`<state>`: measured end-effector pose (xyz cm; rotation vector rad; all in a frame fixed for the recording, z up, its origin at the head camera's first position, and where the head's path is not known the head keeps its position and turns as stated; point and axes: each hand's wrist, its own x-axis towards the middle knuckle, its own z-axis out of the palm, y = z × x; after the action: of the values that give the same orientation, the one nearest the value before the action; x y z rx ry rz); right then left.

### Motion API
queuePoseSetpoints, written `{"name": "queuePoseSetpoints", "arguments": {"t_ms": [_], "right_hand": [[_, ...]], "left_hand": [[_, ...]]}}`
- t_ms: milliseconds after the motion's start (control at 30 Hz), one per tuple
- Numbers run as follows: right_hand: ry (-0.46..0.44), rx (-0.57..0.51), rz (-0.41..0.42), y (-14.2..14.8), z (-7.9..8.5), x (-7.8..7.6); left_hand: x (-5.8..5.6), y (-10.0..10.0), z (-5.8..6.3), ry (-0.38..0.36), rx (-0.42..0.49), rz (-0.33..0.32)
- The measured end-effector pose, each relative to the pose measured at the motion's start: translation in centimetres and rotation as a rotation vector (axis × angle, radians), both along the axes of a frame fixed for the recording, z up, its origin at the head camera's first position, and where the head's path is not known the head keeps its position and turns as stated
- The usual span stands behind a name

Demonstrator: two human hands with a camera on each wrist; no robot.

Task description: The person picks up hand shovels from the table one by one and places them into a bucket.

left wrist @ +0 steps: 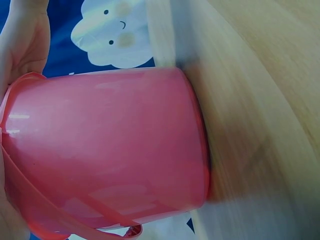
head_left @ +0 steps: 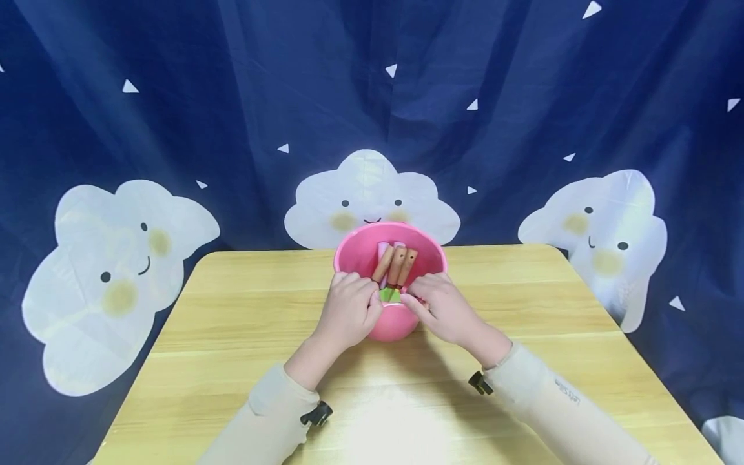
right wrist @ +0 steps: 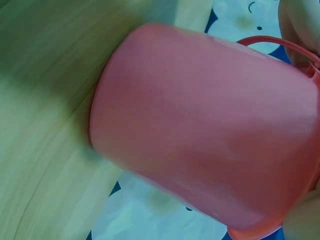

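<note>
A pink bucket (head_left: 393,328) is at the middle of the table, its mouth facing up toward me. My left hand (head_left: 349,305) grips the rim on the near left, and my right hand (head_left: 445,307) grips it on the near right. Several brown handles (head_left: 398,265) lean together inside, with pale purple pieces (head_left: 383,248) behind them and something green (head_left: 389,295) lower down. What these handles belong to is hidden. The left wrist view shows the bucket's smooth outer wall (left wrist: 110,140) with its base at the tabletop. A pink carrying handle (right wrist: 270,39) appears in the right wrist view.
The light wood table (head_left: 232,336) has rounded far corners. Behind it hangs a dark blue curtain (head_left: 325,77) printed with white clouds and small triangles. Black wrist mounts (head_left: 316,414) show at both sleeves.
</note>
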<state>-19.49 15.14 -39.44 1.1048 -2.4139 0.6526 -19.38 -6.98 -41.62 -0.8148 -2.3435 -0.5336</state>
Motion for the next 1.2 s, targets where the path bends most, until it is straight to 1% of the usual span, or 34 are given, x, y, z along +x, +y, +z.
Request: {"name": "queuePoseSetpoints", "arguments": {"t_ms": [200,400,933,1067,1200], "right_hand": [[0.016,0.076,0.015,0.4,-0.1,0.0],[0.014,0.110,0.022,0.4,0.1,0.3],[0.054,0.123,0.012,0.2,0.0,0.7],[0.056,0.124,-0.001,0.2,0.0,0.9],[0.055,0.130,-0.008,0.3,-0.1,1.0]], "left_hand": [[0.0,0.1,0.0,0.000,0.010,0.003],[0.1,0.1,0.1,-0.008,0.005,0.007],[0.0,0.5,0.0,0.055,0.034,0.020],[0.1,0.6,0.1,0.053,0.030,0.018],[0.3,0.6,0.2,0.035,0.028,0.024]]}}
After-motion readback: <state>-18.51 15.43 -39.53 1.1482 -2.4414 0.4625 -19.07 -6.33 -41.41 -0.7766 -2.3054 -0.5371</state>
